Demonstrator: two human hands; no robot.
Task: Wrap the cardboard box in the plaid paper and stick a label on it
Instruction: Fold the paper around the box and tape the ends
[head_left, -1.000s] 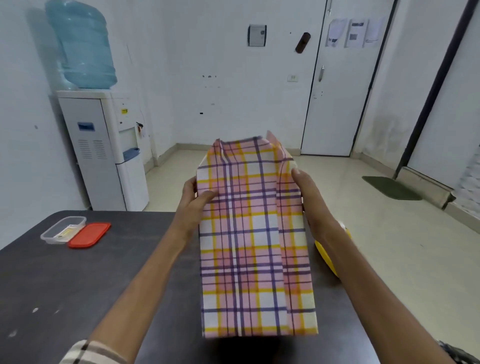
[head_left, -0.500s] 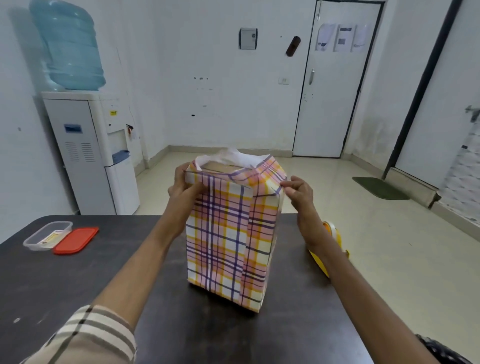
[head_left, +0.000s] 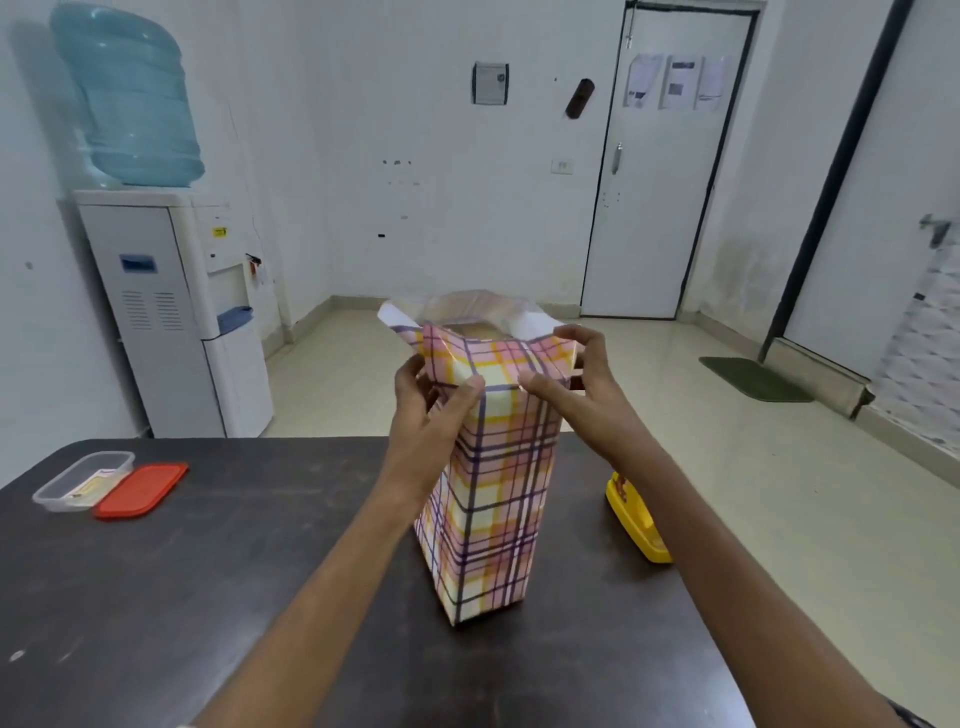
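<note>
Plaid paper (head_left: 488, 493) sheathes the upright box (head_left: 475, 330), left hand (head_left: 423, 410) and right hand (head_left: 582, 395) fingers (head_left: 589, 344) pinching its top.

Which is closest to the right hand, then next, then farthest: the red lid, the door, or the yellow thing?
From the right hand, in the head view:
1. Yellow thing, just to its right, on the table.
2. Red lid, far left on the table.
3. Door, across the room.
</note>
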